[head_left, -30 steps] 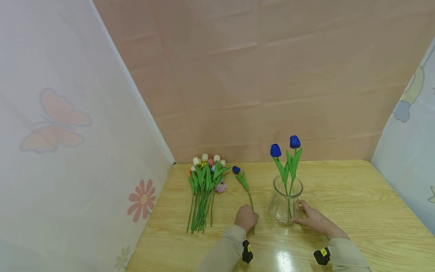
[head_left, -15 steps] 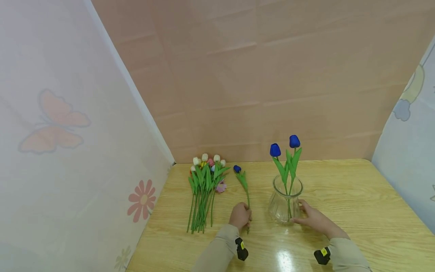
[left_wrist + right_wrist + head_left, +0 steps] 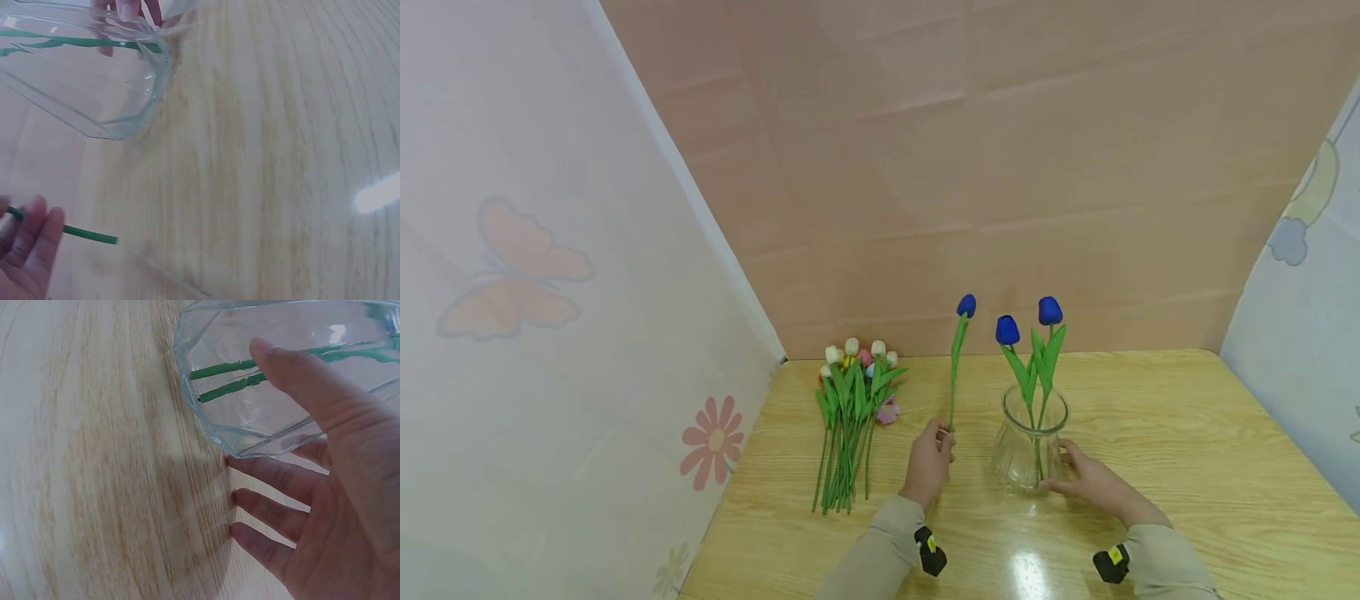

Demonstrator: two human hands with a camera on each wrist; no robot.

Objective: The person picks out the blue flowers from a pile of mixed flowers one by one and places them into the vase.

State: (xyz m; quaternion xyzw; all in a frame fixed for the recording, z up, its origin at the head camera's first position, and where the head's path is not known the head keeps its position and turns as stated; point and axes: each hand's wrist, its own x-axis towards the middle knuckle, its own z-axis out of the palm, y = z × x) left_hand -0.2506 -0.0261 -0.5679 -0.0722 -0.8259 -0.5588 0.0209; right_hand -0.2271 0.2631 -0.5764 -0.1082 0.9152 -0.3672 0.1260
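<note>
A single blue tulip [image 3: 967, 306] stands nearly upright in my left hand [image 3: 929, 467], which pinches its green stem; the stem's cut end [image 3: 90, 235] pokes out below the fingers in the left wrist view. To the right is a clear glass vase [image 3: 1009, 465] holding two blue tulips [image 3: 1050, 311], their stems [image 3: 228, 389] reaching its bottom. My right hand [image 3: 1097, 485] holds the vase low on its right side. In the right wrist view, the thumb lies across the near glass and some fingers are behind or under its edge.
A bunch of artificial flowers [image 3: 850, 417], with white, yellow, pink and other heads, lies on the wooden table [image 3: 1165, 417] at the left. A purple flower [image 3: 888, 411] sits at the bunch's edge. Cloth walls close off the back and both sides.
My left hand has picked the blue tulip up from the table and tilted it upright, its head now higher and further right. The right hand and the vase stay in place.
</note>
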